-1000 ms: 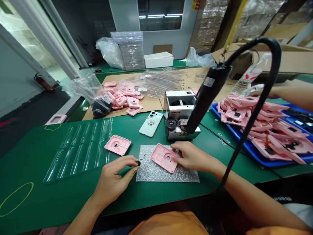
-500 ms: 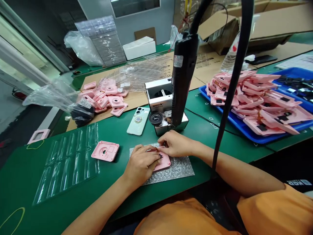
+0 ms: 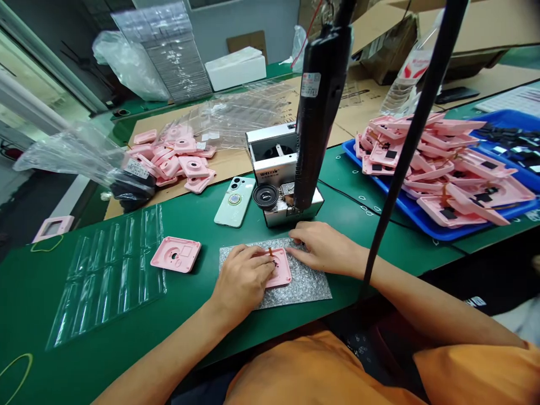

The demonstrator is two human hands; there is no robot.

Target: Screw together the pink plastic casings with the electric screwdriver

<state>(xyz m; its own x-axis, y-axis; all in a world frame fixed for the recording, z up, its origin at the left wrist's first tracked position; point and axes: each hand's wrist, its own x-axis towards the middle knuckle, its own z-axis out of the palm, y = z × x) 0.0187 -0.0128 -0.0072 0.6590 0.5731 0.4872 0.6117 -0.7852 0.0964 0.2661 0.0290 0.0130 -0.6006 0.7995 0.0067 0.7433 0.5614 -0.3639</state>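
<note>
A pink plastic housing [image 3: 283, 270] with small dark parts and a brown flex strip lies on a sheet of bubble wrap [image 3: 310, 288]. My left hand [image 3: 244, 275] grips it from the left, fingers laid over its inner face. Just off its upper right corner is my right hand [image 3: 323, 246], thumb and fingers apart with nothing visible between them. Beyond the hands stand a silver screw feeder [image 3: 272, 169] and a hanging black electric screwdriver [image 3: 318, 118]. Another pink housing [image 3: 177, 255] rests on the green table to the left.
A blue tray [image 3: 430, 228] heaped with pink housings is at right, near a plastic bottle [image 3: 407, 76]. A pale green phone [image 3: 234, 211], clear blister trays [image 3: 113, 270] and more pink parts [image 3: 185, 163] are at left. A black cable [image 3: 400, 191] hangs in front.
My right hand has moved off the pink housing to the right, its thumb and fingers now apart. My left hand still holds the housing. The camera view has shifted slightly.
</note>
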